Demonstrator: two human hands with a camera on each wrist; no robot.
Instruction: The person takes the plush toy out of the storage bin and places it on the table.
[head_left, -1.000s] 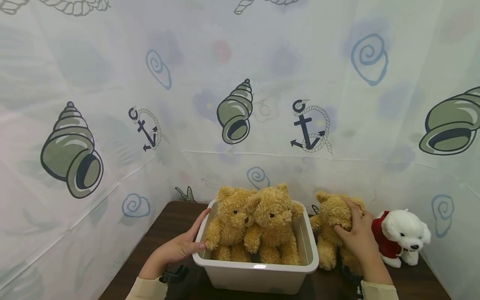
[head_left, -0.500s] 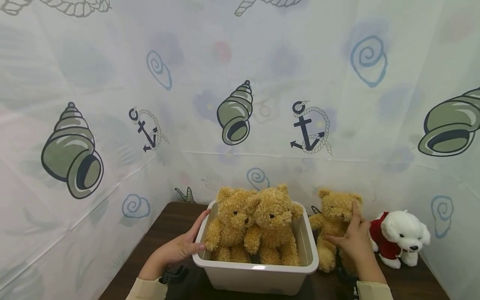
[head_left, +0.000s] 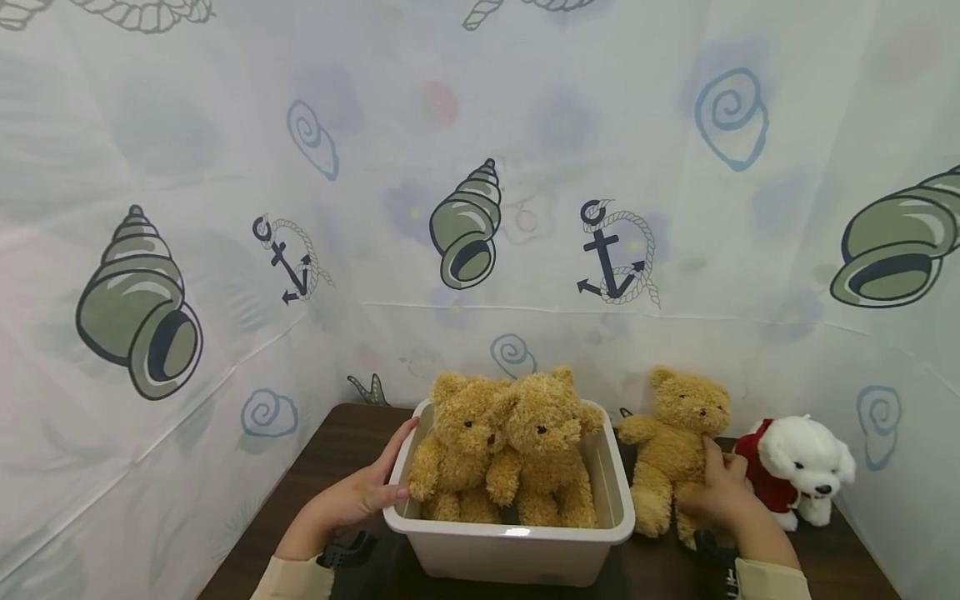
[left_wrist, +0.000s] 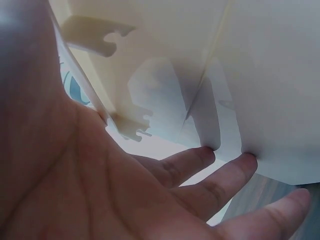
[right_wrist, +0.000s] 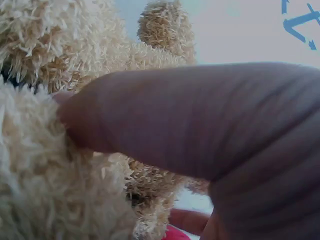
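Note:
My left hand [head_left: 358,497] lies against the left side of a white plastic bin [head_left: 517,550], thumb at its rim. In the left wrist view its fingers stretch out fairly straight, with fingertips [left_wrist: 249,156] on the outer wall. Two golden teddy bears [head_left: 543,425] sit side by side inside the bin. To the right of the bin, my right hand [head_left: 723,492] grips a third golden teddy bear [head_left: 667,450] by its side, below the head. The right wrist view shows a digit pressed into its curly fur [right_wrist: 35,165]; part of the bear is hidden behind the hand.
A white plush dog [head_left: 806,462] in a red garment sits at the far right, close beside my right hand. Under everything is a dark wooden table [head_left: 337,442]. A pale curtain [head_left: 540,333] printed with shells and anchors hangs behind and along the sides.
My right hand has slid down from the third bear's face to its side. That bear now stands higher and leans right, its face uncovered. The left hand and bin have stayed put.

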